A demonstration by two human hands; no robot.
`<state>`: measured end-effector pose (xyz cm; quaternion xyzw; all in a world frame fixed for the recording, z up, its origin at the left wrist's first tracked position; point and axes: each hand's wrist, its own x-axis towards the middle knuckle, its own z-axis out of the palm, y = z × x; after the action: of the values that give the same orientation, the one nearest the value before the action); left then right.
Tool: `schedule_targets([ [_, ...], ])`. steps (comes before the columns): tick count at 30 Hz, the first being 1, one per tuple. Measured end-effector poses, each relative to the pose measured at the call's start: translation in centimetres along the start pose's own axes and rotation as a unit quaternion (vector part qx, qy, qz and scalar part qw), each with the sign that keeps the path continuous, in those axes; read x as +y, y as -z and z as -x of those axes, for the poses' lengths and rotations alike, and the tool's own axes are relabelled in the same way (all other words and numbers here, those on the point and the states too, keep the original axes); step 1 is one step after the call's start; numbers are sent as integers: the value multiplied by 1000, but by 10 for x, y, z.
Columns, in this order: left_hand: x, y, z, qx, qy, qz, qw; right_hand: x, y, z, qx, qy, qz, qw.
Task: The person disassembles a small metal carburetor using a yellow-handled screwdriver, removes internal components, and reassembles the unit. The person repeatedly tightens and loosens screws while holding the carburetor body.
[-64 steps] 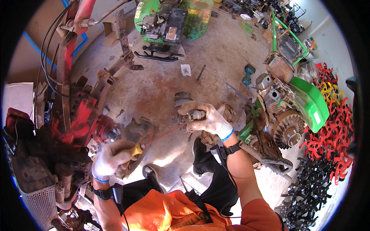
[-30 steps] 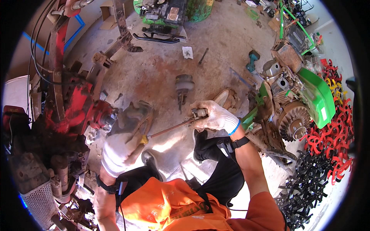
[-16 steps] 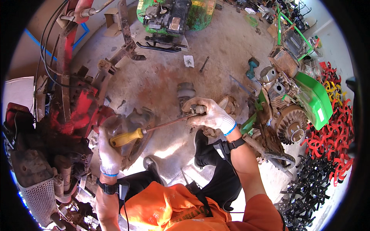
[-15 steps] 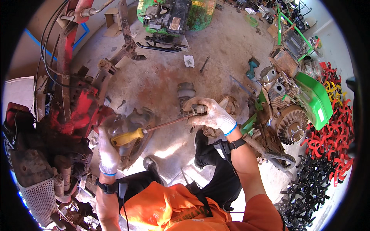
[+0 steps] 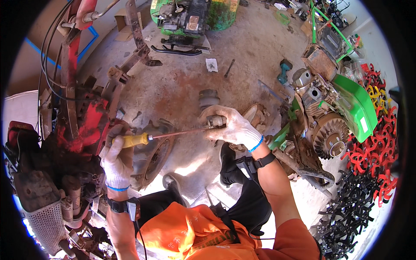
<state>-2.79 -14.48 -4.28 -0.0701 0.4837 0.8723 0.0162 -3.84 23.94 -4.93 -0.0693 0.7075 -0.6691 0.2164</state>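
Note:
My left hand [image 5: 116, 164], in a white work glove, is closed around the yellow handle of a screwdriver [image 5: 138, 140]. Its long rusty shaft points right, and the tip ends at the fingers of my right hand [image 5: 237, 126]. That gloved hand grips a small, dirty cylindrical metal part [image 5: 215, 121] between thumb and fingers. Whether the tip touches the part is hidden by the fingers. Just beyond the right hand, a grey cylindrical piece [image 5: 209, 98] stands on the floor. A worn round metal housing [image 5: 152, 158] lies beside the left hand.
A red machine [image 5: 93, 119] rises at the left. An engine with a finned wheel [image 5: 331, 136] and green cover [image 5: 359, 112] sits right, beside piled red curved blades [image 5: 368, 149] and black pieces [image 5: 346, 212]. Farther off are a teal power tool [image 5: 284, 71] and a green machine [image 5: 184, 19].
My left hand has turned and raised the screwdriver handle, its fingers now wrapped over it, and the shaft lies more level. My right hand has shifted slightly left with the metal part.

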Motion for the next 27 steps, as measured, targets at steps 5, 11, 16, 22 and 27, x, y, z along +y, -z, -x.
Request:
schedule_targets([
  [5, 6, 10, -7, -16, 72, -149, 986, 2, 3, 3, 30, 11, -24, 999],
  [11, 0, 16, -13, 82, 38, -251, 964, 1, 4, 4, 5, -33, -142, 989],
  [16, 0, 9, -15, -61, -10, -56, 997, 2, 5, 2, 17, -7, -55, 998],
  [22, 3, 5, -11, -84, 21, -27, 996, 2, 6, 1, 25, 11, -68, 997],
  [27, 12, 4, -9, 2, 55, -296, 954, -2, 8, 2, 23, 4, -67, 998],
])
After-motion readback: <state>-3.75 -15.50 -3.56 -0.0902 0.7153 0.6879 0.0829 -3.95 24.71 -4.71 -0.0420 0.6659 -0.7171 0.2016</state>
